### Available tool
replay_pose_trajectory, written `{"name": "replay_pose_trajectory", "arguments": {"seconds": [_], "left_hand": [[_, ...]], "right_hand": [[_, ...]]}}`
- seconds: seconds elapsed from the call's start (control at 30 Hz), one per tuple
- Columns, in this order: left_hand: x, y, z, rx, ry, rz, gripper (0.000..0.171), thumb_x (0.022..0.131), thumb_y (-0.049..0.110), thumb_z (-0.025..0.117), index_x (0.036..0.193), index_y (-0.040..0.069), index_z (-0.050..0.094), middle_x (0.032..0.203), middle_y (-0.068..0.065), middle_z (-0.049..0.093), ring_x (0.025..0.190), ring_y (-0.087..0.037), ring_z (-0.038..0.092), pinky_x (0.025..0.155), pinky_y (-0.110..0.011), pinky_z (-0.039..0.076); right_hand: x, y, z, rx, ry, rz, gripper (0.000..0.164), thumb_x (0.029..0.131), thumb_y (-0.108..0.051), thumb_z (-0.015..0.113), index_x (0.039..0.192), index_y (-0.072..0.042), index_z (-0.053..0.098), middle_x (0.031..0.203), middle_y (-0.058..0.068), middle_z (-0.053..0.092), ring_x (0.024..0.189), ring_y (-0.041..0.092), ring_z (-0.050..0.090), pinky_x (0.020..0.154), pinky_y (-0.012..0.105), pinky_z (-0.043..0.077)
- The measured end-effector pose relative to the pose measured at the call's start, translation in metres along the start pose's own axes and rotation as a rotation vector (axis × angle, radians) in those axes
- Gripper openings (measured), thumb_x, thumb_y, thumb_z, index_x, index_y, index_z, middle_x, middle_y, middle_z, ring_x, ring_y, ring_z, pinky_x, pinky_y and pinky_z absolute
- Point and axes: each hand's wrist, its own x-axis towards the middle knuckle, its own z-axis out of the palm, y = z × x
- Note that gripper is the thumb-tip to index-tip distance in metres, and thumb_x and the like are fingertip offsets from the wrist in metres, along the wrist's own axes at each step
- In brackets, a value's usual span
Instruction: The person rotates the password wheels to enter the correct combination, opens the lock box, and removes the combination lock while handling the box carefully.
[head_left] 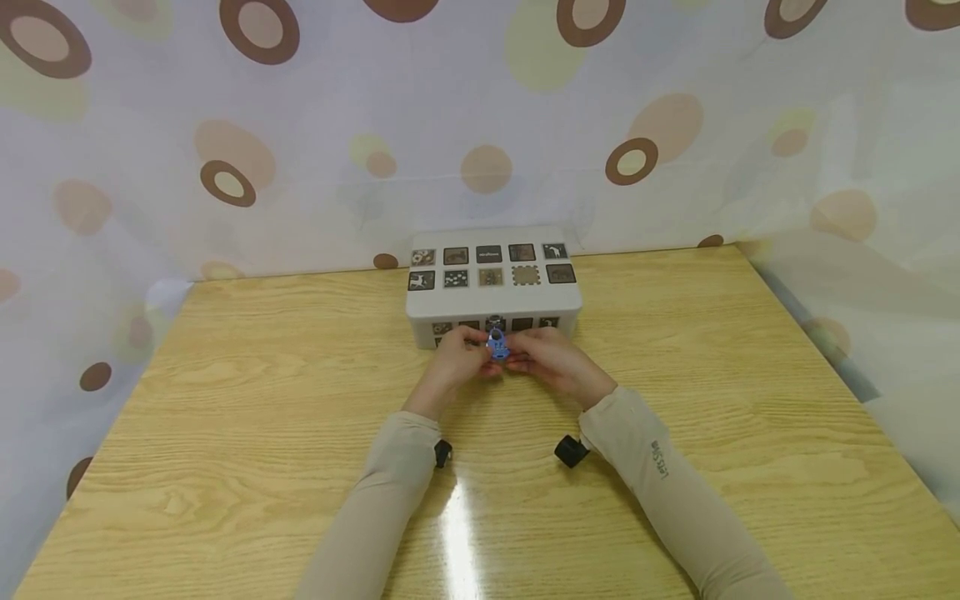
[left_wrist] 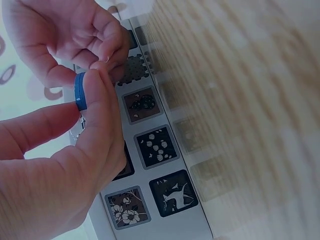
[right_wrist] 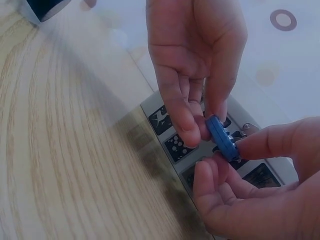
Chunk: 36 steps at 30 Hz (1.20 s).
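Observation:
A small blue padlock is at the front of a white tin box, just below its metal clasp. My left hand pinches one side of the padlock between thumb and fingers. From the other side, my right hand pinches it too, thumb and fingers on its edges. The left wrist view shows the padlock edge-on. Small silver dials seem to line one face of the padlock in the right wrist view. Whether its shackle passes through the clasp is unclear.
The lidded box bears dark square pictures on its top and front. It stands at the back of a wooden table, close to a dotted curtain. Black wrist devices stick out beneath both sleeves.

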Motion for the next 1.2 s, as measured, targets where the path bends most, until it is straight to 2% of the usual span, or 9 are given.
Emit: {"name": "replay_pose_trajectory", "arguments": {"seconds": [0.13,0.27,0.4,0.53,0.63,0.73,0.97,1.2], "left_hand": [[0.0003,-0.0005,0.0002,0.005,0.001,-0.004,0.026,0.095,-0.008,0.049,0.121,-0.012,0.048,0.087,-0.024,0.065,0.085,-0.036,0.069,0.079,-0.038,0.057],[-0.0001,-0.0006,0.0005,0.009,0.001,-0.018,0.027,0.095,-0.008,0.050,0.121,-0.011,0.048,0.093,-0.029,0.065,0.085,-0.036,0.070,0.079,-0.038,0.057],[-0.0004,-0.0001,0.0002,0.013,-0.002,-0.017,0.027,0.095,-0.007,0.049,0.122,-0.011,0.047,0.094,-0.029,0.065,0.086,-0.036,0.069,0.080,-0.038,0.057],[-0.0007,0.0008,-0.0006,0.002,-0.003,-0.008,0.027,0.096,-0.007,0.049,0.123,-0.011,0.047,0.088,-0.025,0.064,0.083,-0.034,0.069,0.079,-0.038,0.057],[-0.0010,0.0012,-0.0006,0.004,-0.002,-0.011,0.027,0.096,-0.007,0.049,0.123,-0.010,0.047,0.085,-0.022,0.064,0.082,-0.033,0.069,0.079,-0.038,0.057],[-0.0010,0.0014,-0.0004,0.012,-0.004,-0.013,0.028,0.096,-0.006,0.049,0.123,-0.010,0.047,0.087,-0.023,0.064,0.085,-0.036,0.069,0.080,-0.038,0.057],[0.0012,-0.0005,0.0002,0.005,-0.004,-0.019,0.027,0.096,-0.007,0.049,0.123,-0.011,0.047,0.088,-0.025,0.064,0.087,-0.037,0.069,0.081,-0.039,0.057],[0.0014,0.0000,0.0005,-0.007,0.002,-0.014,0.026,0.095,-0.007,0.049,0.121,-0.011,0.047,0.085,-0.023,0.064,0.079,-0.032,0.070,0.078,-0.036,0.058]], "right_hand": [[-0.0005,-0.0010,0.0005,0.000,0.007,-0.003,0.025,0.098,-0.003,0.046,0.111,0.017,0.052,0.083,0.002,0.061,0.074,0.010,0.060,0.072,0.020,0.054],[-0.0016,-0.0018,-0.0001,-0.008,0.005,-0.011,0.030,0.097,-0.003,0.047,0.116,0.020,0.049,0.088,0.004,0.060,0.076,0.009,0.060,0.074,0.020,0.054],[-0.0027,-0.0030,-0.0007,-0.036,-0.002,-0.016,0.037,0.097,-0.001,0.046,0.124,0.024,0.042,0.107,0.014,0.057,0.079,0.008,0.060,0.076,0.018,0.053],[-0.0028,-0.0040,-0.0005,-0.048,-0.008,-0.015,0.039,0.097,0.000,0.047,0.126,0.024,0.040,0.129,0.025,0.047,0.081,0.007,0.059,0.077,0.018,0.053],[-0.0026,-0.0044,-0.0004,-0.043,-0.007,-0.005,0.038,0.097,0.000,0.047,0.126,0.024,0.041,0.134,0.028,0.043,0.081,0.008,0.060,0.076,0.019,0.053],[-0.0028,-0.0044,-0.0006,-0.046,-0.010,-0.002,0.039,0.097,0.000,0.047,0.127,0.024,0.041,0.132,0.027,0.045,0.080,0.008,0.060,0.076,0.019,0.053],[-0.0050,-0.0058,0.0013,-0.044,-0.002,0.008,0.040,0.098,-0.001,0.046,0.128,0.025,0.039,0.108,0.016,0.055,0.078,0.008,0.060,0.076,0.020,0.054],[-0.0014,-0.0023,-0.0001,-0.033,-0.002,-0.016,0.037,0.098,-0.002,0.045,0.124,0.025,0.043,0.097,0.009,0.059,0.077,0.008,0.061,0.076,0.020,0.054]]}}
